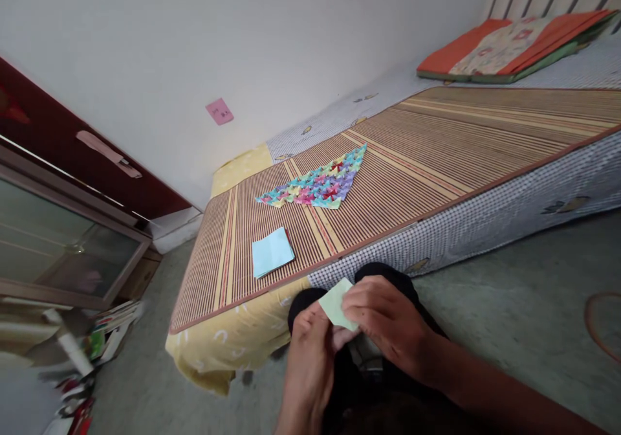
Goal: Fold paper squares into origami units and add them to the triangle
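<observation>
A small pale green square of paper [336,303] is held between both hands above my lap. My left hand [313,331] grips its left edge and lower side, with fingers reaching beneath it. Fingers of my right hand [381,312] close on the paper's right side and cover part of it. Beyond my knees, a stack of light blue square paper [272,252] lies near the front edge of the bamboo mat [388,221]. Farther back on the mat rests a triangular piece made of many coloured folded paper units [320,186].
The mat lies on a bed with a checked sheet [485,221] and a yellow cloth [228,338]. A folded orange quilt [485,50] sits at the far right. A pink note [219,111] is on the wall. Left stands a glass-fronted cabinet [72,241], with clutter below.
</observation>
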`<move>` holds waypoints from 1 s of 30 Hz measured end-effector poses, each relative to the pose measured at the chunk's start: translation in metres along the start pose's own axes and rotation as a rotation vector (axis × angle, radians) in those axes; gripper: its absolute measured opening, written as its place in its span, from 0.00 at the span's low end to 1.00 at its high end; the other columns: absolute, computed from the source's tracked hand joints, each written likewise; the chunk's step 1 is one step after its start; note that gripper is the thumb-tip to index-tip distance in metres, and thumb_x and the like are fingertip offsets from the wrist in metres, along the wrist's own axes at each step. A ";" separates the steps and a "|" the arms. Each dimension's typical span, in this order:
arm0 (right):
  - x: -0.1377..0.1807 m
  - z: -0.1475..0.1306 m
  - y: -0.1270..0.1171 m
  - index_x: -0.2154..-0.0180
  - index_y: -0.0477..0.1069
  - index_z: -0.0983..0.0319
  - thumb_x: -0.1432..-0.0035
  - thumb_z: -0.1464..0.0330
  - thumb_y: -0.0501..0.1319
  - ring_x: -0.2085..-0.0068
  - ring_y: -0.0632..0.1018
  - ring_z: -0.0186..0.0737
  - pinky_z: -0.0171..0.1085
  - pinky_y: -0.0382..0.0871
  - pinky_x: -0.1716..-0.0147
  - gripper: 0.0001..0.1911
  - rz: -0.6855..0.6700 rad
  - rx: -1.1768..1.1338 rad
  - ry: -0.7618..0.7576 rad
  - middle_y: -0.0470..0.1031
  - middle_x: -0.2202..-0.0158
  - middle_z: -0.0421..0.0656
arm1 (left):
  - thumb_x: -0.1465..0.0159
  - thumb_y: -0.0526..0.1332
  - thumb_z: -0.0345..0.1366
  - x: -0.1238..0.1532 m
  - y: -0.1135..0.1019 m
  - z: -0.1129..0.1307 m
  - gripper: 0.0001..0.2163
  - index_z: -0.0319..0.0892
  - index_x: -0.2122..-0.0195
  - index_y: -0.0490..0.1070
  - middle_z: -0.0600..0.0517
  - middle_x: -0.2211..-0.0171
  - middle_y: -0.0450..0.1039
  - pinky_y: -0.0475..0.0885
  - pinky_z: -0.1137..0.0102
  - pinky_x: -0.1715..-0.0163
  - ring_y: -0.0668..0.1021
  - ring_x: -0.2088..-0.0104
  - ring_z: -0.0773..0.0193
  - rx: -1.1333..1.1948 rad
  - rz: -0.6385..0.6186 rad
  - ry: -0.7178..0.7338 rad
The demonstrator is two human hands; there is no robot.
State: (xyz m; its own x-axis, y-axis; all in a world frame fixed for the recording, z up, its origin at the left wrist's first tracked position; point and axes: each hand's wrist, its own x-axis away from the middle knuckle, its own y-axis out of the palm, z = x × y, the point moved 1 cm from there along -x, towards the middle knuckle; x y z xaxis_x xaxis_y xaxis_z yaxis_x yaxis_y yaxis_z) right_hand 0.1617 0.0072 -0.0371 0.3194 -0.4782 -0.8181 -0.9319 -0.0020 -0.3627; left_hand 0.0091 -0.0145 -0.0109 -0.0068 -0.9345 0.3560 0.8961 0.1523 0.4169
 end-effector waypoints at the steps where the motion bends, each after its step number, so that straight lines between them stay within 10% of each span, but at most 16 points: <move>1: 0.001 0.001 0.000 0.56 0.71 0.65 0.28 0.75 0.52 0.52 0.77 0.42 0.46 0.66 0.47 0.09 -0.033 0.037 -0.039 0.79 0.58 0.48 | 0.41 0.72 0.42 0.000 -0.001 0.001 0.14 0.34 0.65 0.80 0.45 0.66 0.82 0.79 0.67 0.63 0.82 0.67 0.61 0.084 0.001 -0.049; 6: 0.002 -0.001 -0.003 0.54 0.73 0.68 0.25 0.74 0.47 0.47 0.77 0.42 0.47 0.61 0.40 0.15 -0.101 0.133 -0.124 0.81 0.55 0.49 | 0.38 0.70 0.36 -0.005 -0.008 0.008 0.10 0.31 0.65 0.79 0.45 0.69 0.80 0.78 0.74 0.70 0.81 0.70 0.66 0.313 0.025 -0.230; 12: 0.000 -0.007 -0.006 0.55 0.74 0.65 0.28 0.75 0.54 0.49 0.77 0.42 0.45 0.63 0.43 0.10 -0.110 0.141 -0.085 0.80 0.56 0.47 | 0.46 0.76 0.29 -0.008 -0.009 0.003 0.07 0.34 0.71 0.79 0.53 0.75 0.76 0.73 0.81 0.72 0.76 0.75 0.73 0.226 -0.026 -0.073; 20: -0.005 -0.004 0.001 0.64 0.70 0.60 0.31 0.75 0.58 0.62 0.72 0.41 0.41 0.66 0.61 0.07 0.025 0.083 0.201 0.71 0.65 0.42 | 0.38 0.71 0.39 0.000 0.001 0.001 0.10 0.39 0.59 0.82 0.48 0.66 0.81 0.78 0.70 0.62 0.81 0.65 0.62 -0.045 -0.001 0.123; 30: -0.015 0.000 -0.003 0.66 0.70 0.59 0.33 0.72 0.59 0.58 0.76 0.41 0.38 0.71 0.58 0.06 0.060 -0.175 0.465 0.72 0.59 0.44 | 0.34 0.66 0.42 0.004 0.006 -0.002 0.11 0.39 0.61 0.81 0.48 0.64 0.80 0.78 0.65 0.55 0.80 0.62 0.60 -0.103 -0.069 0.198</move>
State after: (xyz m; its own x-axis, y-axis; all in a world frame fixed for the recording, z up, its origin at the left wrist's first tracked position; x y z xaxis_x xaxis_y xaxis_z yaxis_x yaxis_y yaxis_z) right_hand 0.1600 0.0144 -0.0237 0.1911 -0.8228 -0.5353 -0.9738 -0.0906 -0.2085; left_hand 0.0150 -0.0181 -0.0083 0.0088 -0.9880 0.1539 0.9372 0.0618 0.3432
